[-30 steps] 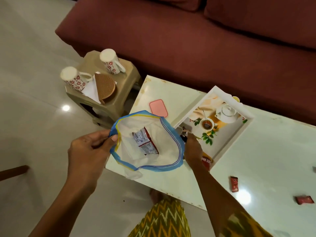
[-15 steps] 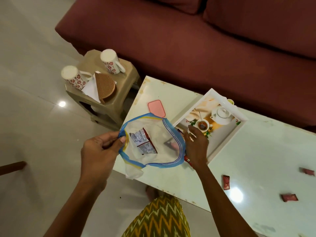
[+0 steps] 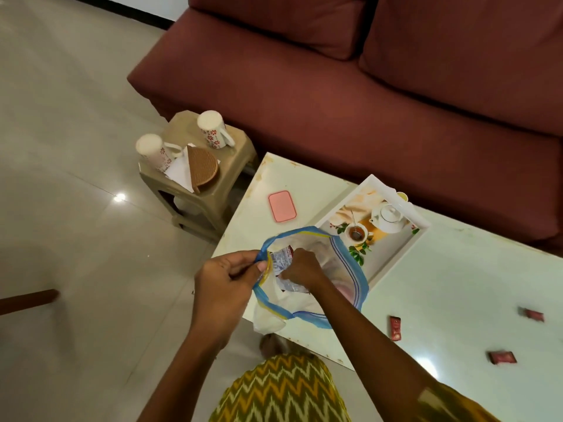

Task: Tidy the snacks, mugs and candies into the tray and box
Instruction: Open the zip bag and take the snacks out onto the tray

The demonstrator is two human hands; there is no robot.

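Observation:
I hold a clear zip bag [image 3: 341, 263] with a blue and yellow rim over the white table's near-left corner. My left hand [image 3: 227, 283] pinches the bag's left rim. My right hand [image 3: 300, 269] is inside the bag, closed on a silver and red snack packet [image 3: 281, 258]. The white tray [image 3: 422, 231] with a teapot picture lies just beyond the bag. Three red candies [image 3: 395, 328] [image 3: 502, 357] [image 3: 533, 315] lie on the table to the right. Two white floral mugs [image 3: 154, 151] [image 3: 211, 129] stand on the beige stool.
A pink lid [image 3: 282, 206] lies on the white table [image 3: 457, 284] near its far-left corner. The beige stool [image 3: 213, 190] also carries a brown round mat [image 3: 202, 169] and white paper. A maroon sofa [image 3: 365, 102] runs behind the table.
My right hand left the bag's right rim by the tray and went inside the bag onto the snack packet. The camera view shifted, so everything sits further right and lower.

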